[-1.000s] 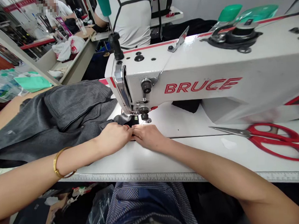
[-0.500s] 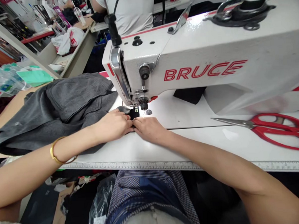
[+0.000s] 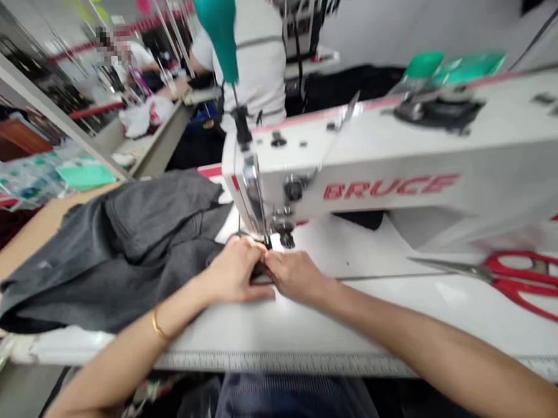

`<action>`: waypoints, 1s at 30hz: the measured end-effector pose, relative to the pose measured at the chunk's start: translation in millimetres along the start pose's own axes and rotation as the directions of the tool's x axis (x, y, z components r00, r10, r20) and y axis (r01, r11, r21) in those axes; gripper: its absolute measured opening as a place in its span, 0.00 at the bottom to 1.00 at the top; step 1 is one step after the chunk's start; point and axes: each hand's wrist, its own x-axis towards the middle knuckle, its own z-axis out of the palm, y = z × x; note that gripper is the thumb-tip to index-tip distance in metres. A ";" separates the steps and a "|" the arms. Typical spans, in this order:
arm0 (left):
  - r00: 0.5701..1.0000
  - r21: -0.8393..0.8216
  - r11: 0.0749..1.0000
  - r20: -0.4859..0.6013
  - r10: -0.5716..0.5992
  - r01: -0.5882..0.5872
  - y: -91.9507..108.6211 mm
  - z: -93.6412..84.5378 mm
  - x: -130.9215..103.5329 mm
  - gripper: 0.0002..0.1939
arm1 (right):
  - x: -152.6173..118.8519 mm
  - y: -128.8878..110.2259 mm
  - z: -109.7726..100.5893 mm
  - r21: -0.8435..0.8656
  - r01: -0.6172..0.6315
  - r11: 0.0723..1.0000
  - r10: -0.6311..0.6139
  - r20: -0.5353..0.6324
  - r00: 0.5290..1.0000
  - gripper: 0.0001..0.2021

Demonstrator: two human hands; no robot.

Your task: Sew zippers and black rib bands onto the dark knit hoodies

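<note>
“Left hand (image 3: pixel 233 270) has changed since the earlier frame: its thumb has swung out from the fingers.”

“And how does the grey garment (image 3: pixel 89 256) lie?”

“Its bulk spreads over the tabletop (image 3: pixel 248 335) to the left of both hands, the long way running from the lower left up toward the needle area. The left hand is nearer the bulk.”

“So that hand is loose?”

“Thumb apart, yes, with the fingers bent over the dark cloth edge (image 3: pixel 258 271) just in front of the presser foot (image 3: pixel 267 242).”

“And the right hand (image 3: pixel 296 273)?”

“Fingers curled in at that same edge, beside the left fingertips. Blur hides whether they pinch it.”

“Anything else different?”

“The view has shifted, so the sewing machine (image 3: pixel 398 165) sits lower and further right. The scissors (image 3: pixel 486 274) lie well apart, at far right.”
</note>
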 end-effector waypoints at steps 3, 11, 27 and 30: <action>0.986 0.053 0.986 -0.060 -0.155 0.158 -3.0 12.2 6.8 0.18 | 2.8 6.1 6.7 0.006 0.000 1.000 0.000 -0.092 0.996 0.04; 0.996 0.184 0.982 -0.088 -0.030 0.046 -26.1 20.9 -2.7 0.08 | 2.3 7.8 7.3 0.196 0.002 0.981 0.037 -0.191 0.981 0.06; 0.995 0.221 0.972 -0.032 0.093 -0.084 -27.7 19.8 -5.4 0.14 | -4.4 1.1 -6.7 -0.008 -0.095 0.995 0.095 0.061 0.994 0.10; 0.999 0.233 0.971 -0.003 0.054 -0.052 -27.9 19.0 -1.0 0.14 | -1.9 3.2 -10.7 0.006 -0.148 0.989 0.146 0.108 0.983 0.11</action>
